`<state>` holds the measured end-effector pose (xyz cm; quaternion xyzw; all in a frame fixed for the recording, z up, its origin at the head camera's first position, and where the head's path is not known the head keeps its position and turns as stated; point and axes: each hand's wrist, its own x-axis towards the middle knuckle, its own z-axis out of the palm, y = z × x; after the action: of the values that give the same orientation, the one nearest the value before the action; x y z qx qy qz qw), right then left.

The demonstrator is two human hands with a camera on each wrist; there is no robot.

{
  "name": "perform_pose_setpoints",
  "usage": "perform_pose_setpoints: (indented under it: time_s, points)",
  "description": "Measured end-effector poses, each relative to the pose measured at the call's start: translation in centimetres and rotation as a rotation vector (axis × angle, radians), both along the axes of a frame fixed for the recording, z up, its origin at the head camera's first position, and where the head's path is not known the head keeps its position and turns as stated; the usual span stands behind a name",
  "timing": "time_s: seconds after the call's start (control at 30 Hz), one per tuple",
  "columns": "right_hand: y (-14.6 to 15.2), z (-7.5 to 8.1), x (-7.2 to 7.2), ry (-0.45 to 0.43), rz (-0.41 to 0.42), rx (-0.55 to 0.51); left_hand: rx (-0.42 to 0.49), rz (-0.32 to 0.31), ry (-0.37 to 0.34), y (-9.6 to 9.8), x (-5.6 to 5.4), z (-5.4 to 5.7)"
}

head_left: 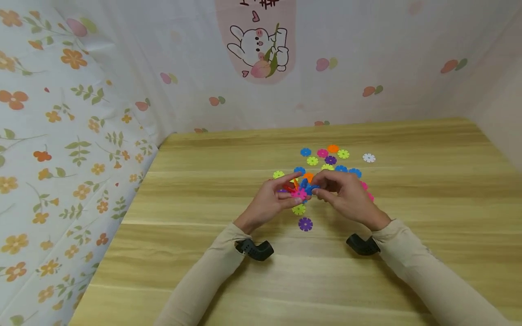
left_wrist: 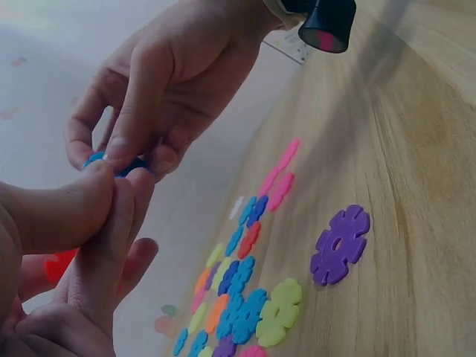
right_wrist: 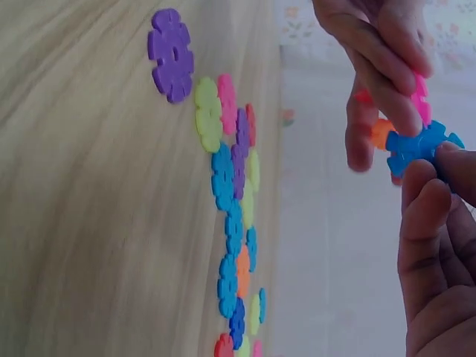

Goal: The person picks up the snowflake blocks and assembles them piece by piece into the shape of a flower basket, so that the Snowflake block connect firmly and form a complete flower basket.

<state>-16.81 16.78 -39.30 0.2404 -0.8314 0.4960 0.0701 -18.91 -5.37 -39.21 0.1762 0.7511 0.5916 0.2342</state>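
My left hand (head_left: 267, 199) holds a small cluster of notched snowflake building discs up over the table. In it a pink disc (head_left: 299, 194) faces up, with red, orange and blue discs standing round it. Close against its right side, my right hand (head_left: 350, 192) pinches a blue disc (right_wrist: 416, 149) between thumb and index finger. An orange disc (right_wrist: 381, 134) shows just behind this blue one in the right wrist view. Fingers cover much of the cluster in the left wrist view, leaving a bit of red disc (left_wrist: 59, 264) in sight.
Loose discs in several colours lie on the wooden table (head_left: 428, 203) beneath and beyond the hands. A purple disc (head_left: 305, 224) lies nearest the person, and a white disc (head_left: 369, 158) sits apart at the right. Patterned cloth (head_left: 183, 59) hangs behind the table.
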Motion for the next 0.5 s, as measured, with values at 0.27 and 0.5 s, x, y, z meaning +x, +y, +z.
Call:
perform_pose_setpoints:
  time_s: [0.27,0.5]
  points:
    - [-0.16,-0.35,0.21,0.101,-0.031,0.013,-0.072,-0.022,0.113,0.4,0.26,-0.09]
    - [-0.24,-0.34,0.58,0.264,-0.086,0.061,-0.092,-0.01,0.174,0.95,0.58,0.15]
